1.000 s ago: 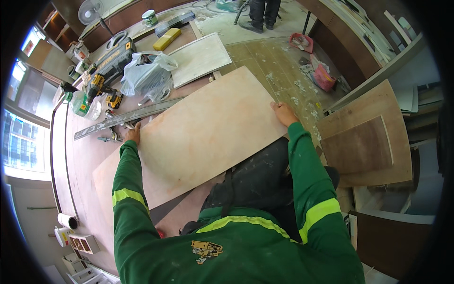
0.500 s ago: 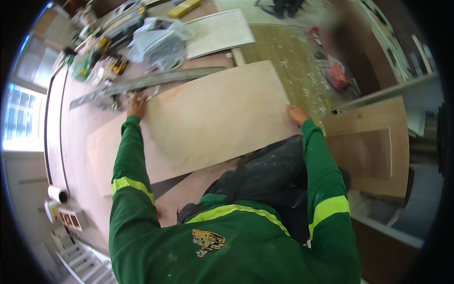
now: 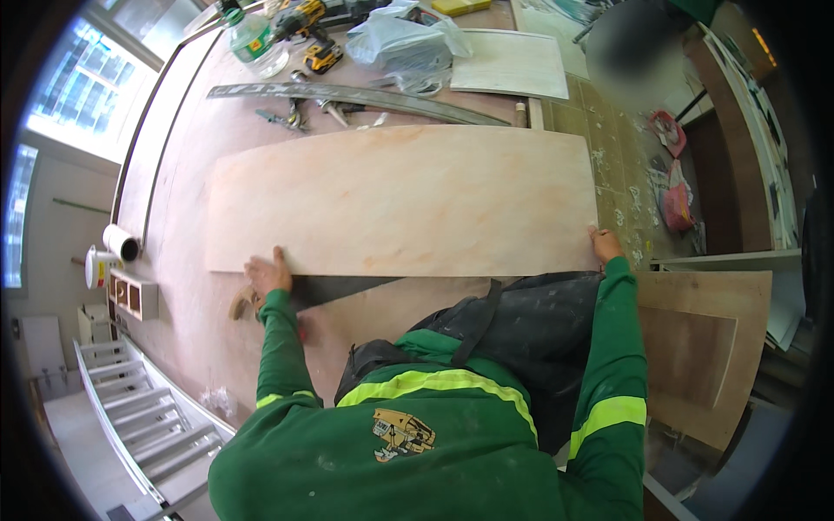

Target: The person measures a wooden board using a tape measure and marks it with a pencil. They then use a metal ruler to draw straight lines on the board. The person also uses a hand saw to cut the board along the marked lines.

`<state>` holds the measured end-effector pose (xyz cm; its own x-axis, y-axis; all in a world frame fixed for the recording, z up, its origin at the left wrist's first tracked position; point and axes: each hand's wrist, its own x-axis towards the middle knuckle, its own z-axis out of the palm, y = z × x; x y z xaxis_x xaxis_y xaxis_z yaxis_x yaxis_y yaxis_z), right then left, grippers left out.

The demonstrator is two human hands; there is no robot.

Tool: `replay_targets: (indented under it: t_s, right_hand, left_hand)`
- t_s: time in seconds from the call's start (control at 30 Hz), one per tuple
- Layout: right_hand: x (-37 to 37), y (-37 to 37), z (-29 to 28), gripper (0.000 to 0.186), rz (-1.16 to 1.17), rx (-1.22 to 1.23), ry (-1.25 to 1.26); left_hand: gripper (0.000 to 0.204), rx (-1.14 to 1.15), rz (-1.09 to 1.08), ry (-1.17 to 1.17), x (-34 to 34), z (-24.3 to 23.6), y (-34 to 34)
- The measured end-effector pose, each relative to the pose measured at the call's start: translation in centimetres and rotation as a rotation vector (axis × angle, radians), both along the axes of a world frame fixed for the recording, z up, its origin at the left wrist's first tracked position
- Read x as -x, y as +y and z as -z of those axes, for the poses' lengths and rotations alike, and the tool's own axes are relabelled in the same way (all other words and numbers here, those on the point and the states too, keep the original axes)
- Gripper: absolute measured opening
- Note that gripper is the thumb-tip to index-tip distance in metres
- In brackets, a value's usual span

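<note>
A pale plywood board (image 3: 400, 200) lies across the table in front of me. At its right edge, close to the near corner, my right hand (image 3: 607, 247) is closed on the board. My left hand (image 3: 268, 272) rests at the near edge toward the left corner, fingers spread and thumb against the edge. Just beneath that hand is a handsaw, its wooden handle (image 3: 242, 303) showing at the left. The dark saw blade (image 3: 343, 291) runs partly under the board.
Beyond the board lie a long metal straightedge (image 3: 347, 97), a yellow cordless drill (image 3: 304, 22), a plastic bottle (image 3: 252, 39) and a plastic bag (image 3: 404, 39). A white panel (image 3: 510, 62) sits far right. A panelled wooden door (image 3: 695, 347) stands right; a ladder (image 3: 148, 417) is lower left.
The board has turned level and shifted toward the left on the table. My left hand has moved from its far edge to the near edge; my right hand stays at the right edge.
</note>
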<state>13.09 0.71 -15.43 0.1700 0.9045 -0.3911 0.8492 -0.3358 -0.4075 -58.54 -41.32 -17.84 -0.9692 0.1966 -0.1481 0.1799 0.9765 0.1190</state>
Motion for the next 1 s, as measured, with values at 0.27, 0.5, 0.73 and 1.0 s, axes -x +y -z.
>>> replay_targets:
  t_s: [0.27, 0.5, 0.73, 1.0]
  right_hand:
    - [-0.5, -0.7, 1.9, 0.053, 0.027, -0.128, 0.252]
    - [2.1, 0.9, 1.2, 0.050, 0.026, -0.199, 0.175]
    - [4.7, -0.9, -1.5, 0.042, 0.054, -0.464, -0.129]
    - [20.3, -14.1, -10.6, 0.026, -0.518, -0.388, 0.373]
  left_hand:
    - [0.110, -0.253, 0.039, 0.012, -0.3, -0.9, 3.8]
    - [0.118, -0.530, 0.232, 0.000, 3.3, -0.1, 1.6]
    - [0.087, 0.072, 0.531, 0.052, 0.8, -4.9, -7.4]
    - [0.076, -1.023, 0.947, -0.685, -21.6, -10.8, 8.6]
